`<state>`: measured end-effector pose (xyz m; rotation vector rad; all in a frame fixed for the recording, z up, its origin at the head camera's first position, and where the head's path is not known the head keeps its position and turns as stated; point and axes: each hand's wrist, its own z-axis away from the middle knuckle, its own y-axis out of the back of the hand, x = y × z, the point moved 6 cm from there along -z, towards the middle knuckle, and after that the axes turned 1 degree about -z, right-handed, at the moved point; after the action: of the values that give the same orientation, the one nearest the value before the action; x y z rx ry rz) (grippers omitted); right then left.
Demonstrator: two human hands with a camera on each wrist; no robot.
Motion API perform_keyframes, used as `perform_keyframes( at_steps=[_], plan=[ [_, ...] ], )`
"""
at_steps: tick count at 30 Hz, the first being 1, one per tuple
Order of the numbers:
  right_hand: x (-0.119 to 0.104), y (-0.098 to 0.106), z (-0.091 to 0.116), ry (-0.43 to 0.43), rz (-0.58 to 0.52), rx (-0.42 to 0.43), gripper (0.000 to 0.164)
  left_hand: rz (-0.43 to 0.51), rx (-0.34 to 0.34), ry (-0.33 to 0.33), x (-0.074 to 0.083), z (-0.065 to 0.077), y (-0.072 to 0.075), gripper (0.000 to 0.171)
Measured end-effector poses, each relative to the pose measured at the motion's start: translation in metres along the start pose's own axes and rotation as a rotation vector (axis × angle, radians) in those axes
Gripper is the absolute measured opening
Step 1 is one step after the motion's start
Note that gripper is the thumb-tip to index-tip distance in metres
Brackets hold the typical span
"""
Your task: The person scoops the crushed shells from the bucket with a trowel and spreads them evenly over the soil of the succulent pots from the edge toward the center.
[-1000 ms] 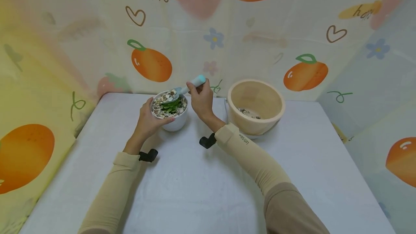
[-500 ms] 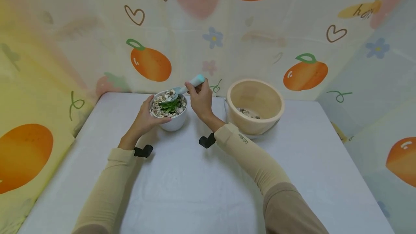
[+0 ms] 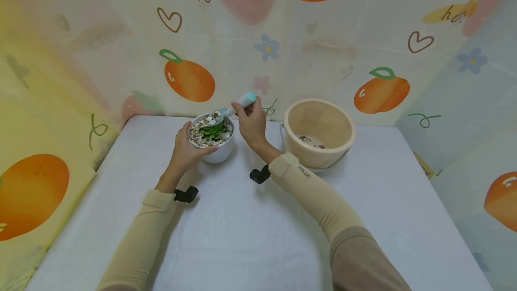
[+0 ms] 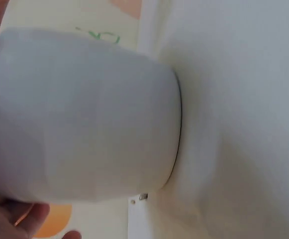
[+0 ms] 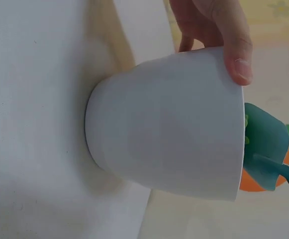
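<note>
A white flower pot (image 3: 218,154) stands at the back of the table, left of centre. In it a green succulent (image 3: 212,134) sits among pale pebbles (image 3: 197,136). My left hand (image 3: 186,150) grips the pot from its left side, thumb along the near rim. From the right, my right hand (image 3: 252,125) holds a small trowel (image 3: 244,100) by its pale blue handle. The trowel's teal blade (image 5: 266,142) is over the pot's opening, above the plant, with pebbles on it. Only the pot's white wall (image 4: 84,119) and parts of my fingers show in the left wrist view.
A large beige pot (image 3: 321,158) stands right of my right hand, with a few small stones (image 3: 308,140) on its bottom. White cloth (image 3: 242,228) covers the table. A fruit-patterned curtain (image 3: 291,71) hangs directly behind both pots.
My left wrist shifts slightly left and then back. The trowel and the pebbles on it stay nearly in the same place over the white pot.
</note>
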<state>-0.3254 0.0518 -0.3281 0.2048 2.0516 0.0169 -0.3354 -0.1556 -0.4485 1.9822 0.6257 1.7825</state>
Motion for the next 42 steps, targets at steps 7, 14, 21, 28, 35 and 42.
perform_keyframes(
  at_steps=[7,14,21,28,35,42],
  plan=[
    [-0.003,0.002,-0.001,0.027,-0.004,-0.009,0.023,0.005,0.111,0.009,0.008,0.010,-0.002,0.117],
    [0.005,-0.003,-0.002,0.017,0.016,-0.069,0.023,-0.003,0.101,-0.001,0.010,0.012,-0.003,0.115],
    [-0.004,-0.005,0.001,0.022,0.012,-0.113,0.022,0.007,-0.074,-0.047,0.003,-0.002,0.008,0.115],
    [-0.005,-0.006,0.004,0.024,-0.005,-0.081,0.022,0.093,-0.117,-0.061,-0.003,-0.010,0.006,0.111],
    [0.008,-0.009,0.002,0.052,0.026,-0.024,0.023,0.093,-0.066,-0.079,-0.004,-0.010,0.004,0.106],
    [0.028,-0.015,-0.003,0.104,0.026,-0.004,0.029,0.057,0.020,-0.080,-0.002,-0.004,0.003,0.107]
  ],
)
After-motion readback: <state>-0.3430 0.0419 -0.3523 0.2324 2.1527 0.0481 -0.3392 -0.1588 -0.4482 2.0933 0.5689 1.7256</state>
